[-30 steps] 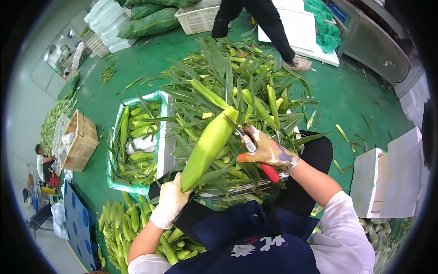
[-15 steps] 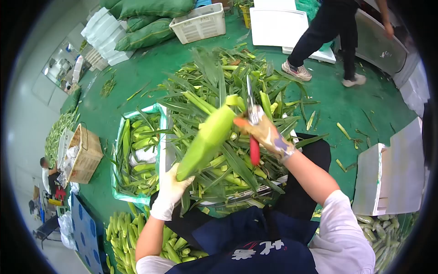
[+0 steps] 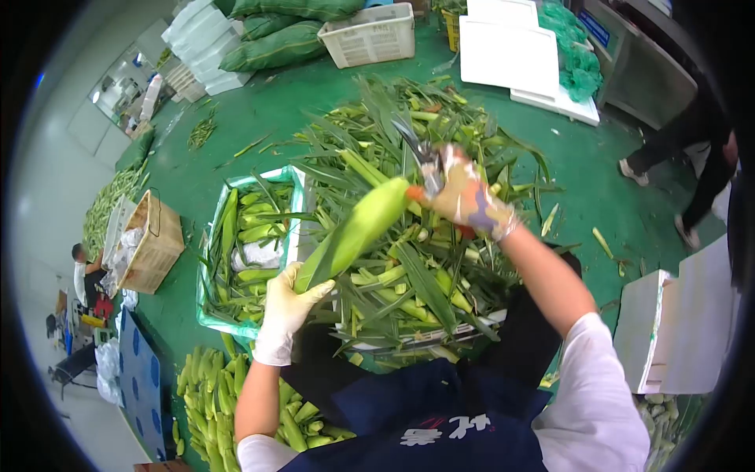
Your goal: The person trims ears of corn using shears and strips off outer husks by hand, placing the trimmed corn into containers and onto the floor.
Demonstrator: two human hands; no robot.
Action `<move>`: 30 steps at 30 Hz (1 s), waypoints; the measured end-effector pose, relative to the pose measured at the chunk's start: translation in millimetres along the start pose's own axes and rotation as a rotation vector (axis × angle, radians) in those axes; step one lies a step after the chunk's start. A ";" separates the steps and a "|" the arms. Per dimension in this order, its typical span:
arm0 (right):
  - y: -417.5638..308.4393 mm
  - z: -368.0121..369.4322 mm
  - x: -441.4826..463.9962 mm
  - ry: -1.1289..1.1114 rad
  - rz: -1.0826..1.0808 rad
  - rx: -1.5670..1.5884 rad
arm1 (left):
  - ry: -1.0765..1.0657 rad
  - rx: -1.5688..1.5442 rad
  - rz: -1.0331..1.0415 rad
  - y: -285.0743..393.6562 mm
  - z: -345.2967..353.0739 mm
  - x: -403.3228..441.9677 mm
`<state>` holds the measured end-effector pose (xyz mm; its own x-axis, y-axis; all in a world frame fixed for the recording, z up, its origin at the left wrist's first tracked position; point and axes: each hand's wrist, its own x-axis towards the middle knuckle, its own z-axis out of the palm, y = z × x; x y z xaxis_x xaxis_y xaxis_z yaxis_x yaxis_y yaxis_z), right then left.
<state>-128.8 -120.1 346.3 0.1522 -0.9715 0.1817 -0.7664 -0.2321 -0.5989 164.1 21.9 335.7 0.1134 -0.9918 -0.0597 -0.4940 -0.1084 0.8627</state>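
Note:
My left hand (image 3: 289,303), in a white glove, is closed around the lower end of a green ear of corn in its husk (image 3: 363,224). The ear slants up and to the right, its upper end close to my right hand (image 3: 468,193). That hand wears a patterned, stained glove with orange fingertips and is closed on pruning shears (image 3: 425,161). Their metal blades point up and left and look parted; little of the red handle shows below the glove. Under both hands spreads a heap of corn leaves and cut stalk pieces (image 3: 425,287).
A foam box lined with green plastic (image 3: 206,303) holds husked ears at left. More ears (image 3: 216,409) lie by my left elbow. Foam boxes (image 3: 641,338) stand at right. Behind are a white crate (image 3: 366,39), green sacks (image 3: 275,55) and a walking person (image 3: 676,149).
The pale stub at the ear's upper end is gone, leaving a rounded end. The shears have tilted left with my right hand. The other person has walked right, and my view has shifted slightly.

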 end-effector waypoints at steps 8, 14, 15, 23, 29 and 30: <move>17.9 35.1 -29.3 -0.026 0.095 0.992 | -0.105 -0.262 -0.089 -3.9 29.1 8.5; 25.2 -2.0 -4.8 -0.026 0.116 0.189 | -0.199 -0.249 -0.107 13.7 -46.2 14.1; 21.2 -4.1 -5.1 0.016 -0.023 0.133 | -0.229 -0.112 -0.064 28.8 -55.1 17.5; -4.2 51.0 -75.6 -0.177 -0.040 0.620 | 0.038 0.919 0.962 125.7 -27.0 91.3; -13.8 91.3 -131.5 0.038 0.527 1.590 | 0.093 0.221 0.189 73.7 74.3 60.9; -14.2 97.7 -139.2 0.071 0.443 1.464 | -0.117 0.117 0.042 60.4 97.9 50.3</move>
<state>-78.1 13.8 253.3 0.0223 -0.9789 -0.2030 0.5350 0.1832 -0.8247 55.6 -41.3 335.6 -0.0072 -0.9960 -0.0887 -0.5939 -0.0671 0.8018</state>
